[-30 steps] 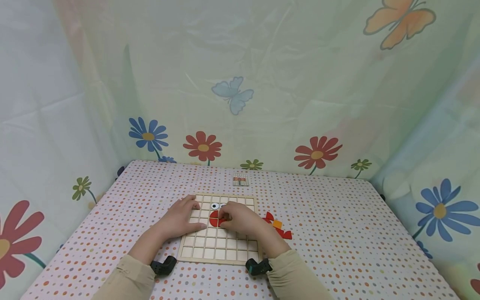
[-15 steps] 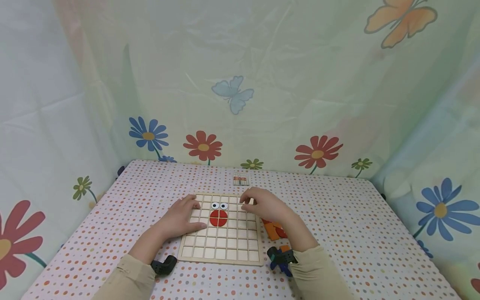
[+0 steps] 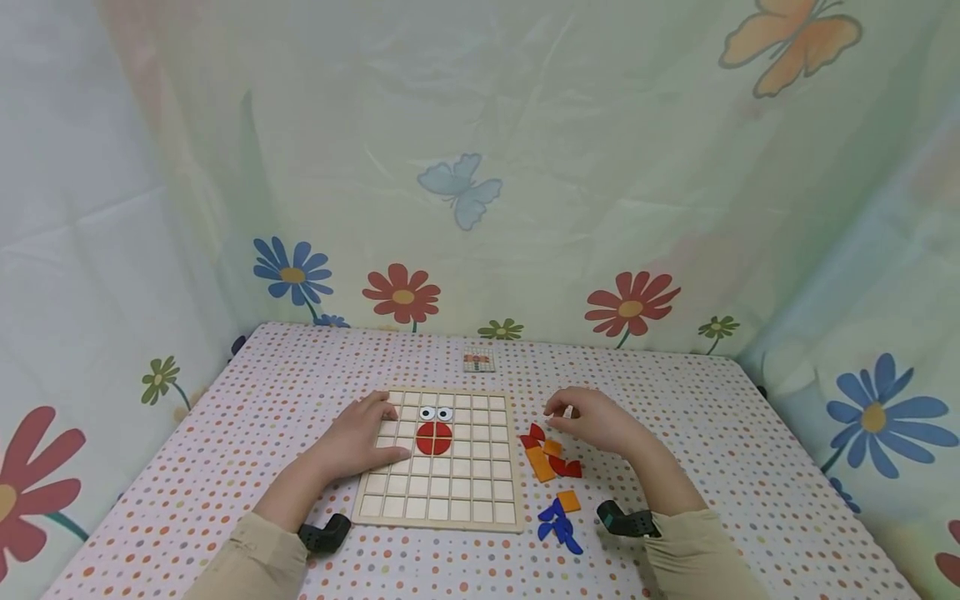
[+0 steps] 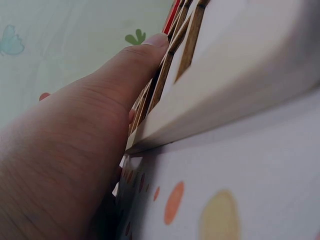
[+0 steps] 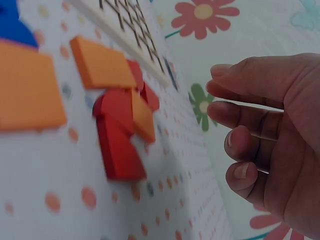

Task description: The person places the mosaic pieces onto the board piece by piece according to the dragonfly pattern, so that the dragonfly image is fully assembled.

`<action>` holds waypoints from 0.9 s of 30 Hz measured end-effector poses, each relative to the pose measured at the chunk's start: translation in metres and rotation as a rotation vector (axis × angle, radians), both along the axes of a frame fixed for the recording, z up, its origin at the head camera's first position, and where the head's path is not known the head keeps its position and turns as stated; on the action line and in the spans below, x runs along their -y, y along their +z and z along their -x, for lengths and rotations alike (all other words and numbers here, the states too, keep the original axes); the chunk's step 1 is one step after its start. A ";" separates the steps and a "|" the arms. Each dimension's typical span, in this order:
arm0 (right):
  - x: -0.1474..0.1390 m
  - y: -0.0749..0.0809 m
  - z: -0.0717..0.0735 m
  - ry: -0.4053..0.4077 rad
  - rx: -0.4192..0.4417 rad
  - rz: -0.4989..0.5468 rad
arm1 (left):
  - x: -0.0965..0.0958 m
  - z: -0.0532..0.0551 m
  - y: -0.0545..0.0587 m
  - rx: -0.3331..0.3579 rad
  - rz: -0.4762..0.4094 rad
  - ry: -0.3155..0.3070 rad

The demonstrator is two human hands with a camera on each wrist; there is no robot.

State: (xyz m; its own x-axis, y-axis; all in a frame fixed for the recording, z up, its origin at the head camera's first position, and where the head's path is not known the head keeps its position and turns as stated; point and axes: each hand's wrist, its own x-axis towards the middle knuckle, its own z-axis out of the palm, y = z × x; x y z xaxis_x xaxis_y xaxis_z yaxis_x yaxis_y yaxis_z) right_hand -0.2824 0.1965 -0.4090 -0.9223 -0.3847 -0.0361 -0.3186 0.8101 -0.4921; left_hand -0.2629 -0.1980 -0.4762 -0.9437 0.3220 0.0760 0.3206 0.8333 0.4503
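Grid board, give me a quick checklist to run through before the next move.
1. Left grip at the left edge of the grid board: ok.
2. Right grip free: ok, nothing visible in it.
3. Red circle whole, all four quarters placed: ok.
4. Red pieces and orange pieces nearest the right grip spread apart: not ok, some overlap.
5. Layout matches small card: cannot tell, its picture is too small.
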 end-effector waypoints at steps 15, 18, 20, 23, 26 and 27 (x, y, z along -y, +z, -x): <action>-0.019 -0.016 -0.005 -0.049 0.080 0.011 | 0.001 0.001 -0.002 0.005 0.007 0.012; -0.019 -0.020 -0.004 -0.051 0.090 0.007 | 0.001 0.001 -0.003 0.004 0.006 0.013; -0.019 -0.022 -0.003 -0.045 0.095 0.009 | 0.001 0.001 -0.003 0.001 0.007 0.013; -0.018 -0.025 -0.002 -0.043 0.109 0.023 | 0.001 0.001 -0.004 0.000 0.008 0.014; -0.017 -0.028 -0.001 -0.029 0.122 0.025 | 0.001 0.001 -0.004 0.005 0.009 0.016; -0.016 -0.028 -0.002 -0.028 0.127 0.026 | 0.001 0.001 -0.004 0.007 0.008 0.017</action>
